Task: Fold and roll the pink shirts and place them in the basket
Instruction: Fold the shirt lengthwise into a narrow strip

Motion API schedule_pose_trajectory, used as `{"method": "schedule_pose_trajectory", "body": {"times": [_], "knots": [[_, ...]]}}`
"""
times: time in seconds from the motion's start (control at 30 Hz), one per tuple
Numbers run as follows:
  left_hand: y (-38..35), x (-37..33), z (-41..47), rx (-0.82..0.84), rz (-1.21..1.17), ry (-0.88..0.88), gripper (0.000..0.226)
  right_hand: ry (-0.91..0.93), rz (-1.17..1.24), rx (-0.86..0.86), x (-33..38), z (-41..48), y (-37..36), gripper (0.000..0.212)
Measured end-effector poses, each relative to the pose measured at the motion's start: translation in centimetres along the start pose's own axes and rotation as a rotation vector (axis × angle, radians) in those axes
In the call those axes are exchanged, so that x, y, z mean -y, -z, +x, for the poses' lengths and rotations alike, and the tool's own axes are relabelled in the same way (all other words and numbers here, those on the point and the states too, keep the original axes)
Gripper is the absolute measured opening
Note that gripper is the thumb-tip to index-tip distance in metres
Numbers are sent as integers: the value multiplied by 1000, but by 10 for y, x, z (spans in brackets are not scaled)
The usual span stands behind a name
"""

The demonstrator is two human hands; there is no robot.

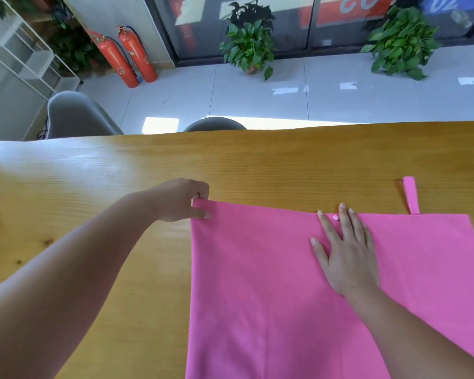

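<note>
**Operator:** State the position of the pink shirt.

**Inspector:** The pink shirt (257,283) lies flat on the wooden desk (93,173), right of centre. Its near part runs out of the bottom of the view. A narrow pink strip (411,195) projects from its far edge onto the desk.

**Operator:** Left hand?

**Inspector:** The left hand (181,201) is at the shirt's far left corner. Its fingers (200,213) are curled and pinch that corner.

**Operator:** Right hand?

**Inspector:** The right hand (345,253) rests palm down on the shirt near the far edge. Its fingers (345,217) are straight and slightly spread. A small pale button (336,218) shows between two fingertips.

**Operator:** Surroundings?

**Inspector:** Beyond the desk: a grey chair (77,116), two red fire extinguishers (137,56), a potted plant (248,42).
</note>
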State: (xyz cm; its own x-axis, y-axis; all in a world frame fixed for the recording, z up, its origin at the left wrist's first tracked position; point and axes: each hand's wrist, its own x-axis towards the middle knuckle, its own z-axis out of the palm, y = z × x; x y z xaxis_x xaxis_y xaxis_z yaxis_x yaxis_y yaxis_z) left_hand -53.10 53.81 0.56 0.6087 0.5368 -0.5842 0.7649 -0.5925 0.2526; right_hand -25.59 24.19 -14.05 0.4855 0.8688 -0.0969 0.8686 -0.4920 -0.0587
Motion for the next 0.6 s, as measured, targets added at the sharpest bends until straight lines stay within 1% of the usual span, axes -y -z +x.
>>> {"method": "schedule_pose_trajectory", "body": {"times": [0.03, 0.07, 0.1, 0.13, 0.17, 0.2, 0.23, 0.3, 0.33, 0.37, 0.4, 0.43, 0.47, 0.5, 0.53, 0.57, 0.6], "knots": [[-3, -1, 1, 2, 110, 5, 31, 0, 4, -2, 0, 0, 0, 72], [-5, -4, 3, -2, 177, 1, 35, -1, 9, -6, 0, 0, 0, 72], [-7, -8, 5, -17, 196, -10, 38, -5, 14, -6, 0, 0, 0, 72], [-7, -12, 6, -43, 162, -11, 38, -7, 17, -3, 0, 0, 0, 73], [-4, -16, 4, -56, 46, -11, 35, -5, 17, -1, 0, -1, 0, 73], [0, -19, 0, -37, -147, -20, 30, 1, 16, -2, 0, -1, 0, 73], [7, -25, -9, 23, -405, -58, 25, 8, 23, -6, 0, -2, 0, 72], [21, -37, -32, 187, -1010, -228, 20, 12, 63, -13, -1, -2, 1, 71], [25, -41, -39, 237, -1165, -288, 20, 9, 85, -13, -1, -1, 1, 70], [25, -42, -39, 243, -1141, -292, 18, 5, 92, -14, -1, -2, 1, 70], [21, -38, -33, 175, -960, -226, 14, 6, 84, -17, -1, -2, 1, 70], [16, -33, -26, 63, -603, -128, 8, 12, 74, -20, -1, -3, 0, 70], [9, -28, -19, 7, -189, -33, 5, 17, 68, -25, -1, -3, 0, 70], [1, -29, -14, 9, 115, 28, 5, 20, 65, -27, -2, -3, 0, 70], [-4, -34, -12, -2, 239, 38, 5, 25, 64, -29, -2, -3, 1, 70], [-8, -39, -12, -21, 145, 9, 4, 31, 65, -30, -2, -3, 1, 70], [-7, -43, -14, -30, -124, -53, 3, 35, 68, -37, -2, -4, 0, 69]]}}
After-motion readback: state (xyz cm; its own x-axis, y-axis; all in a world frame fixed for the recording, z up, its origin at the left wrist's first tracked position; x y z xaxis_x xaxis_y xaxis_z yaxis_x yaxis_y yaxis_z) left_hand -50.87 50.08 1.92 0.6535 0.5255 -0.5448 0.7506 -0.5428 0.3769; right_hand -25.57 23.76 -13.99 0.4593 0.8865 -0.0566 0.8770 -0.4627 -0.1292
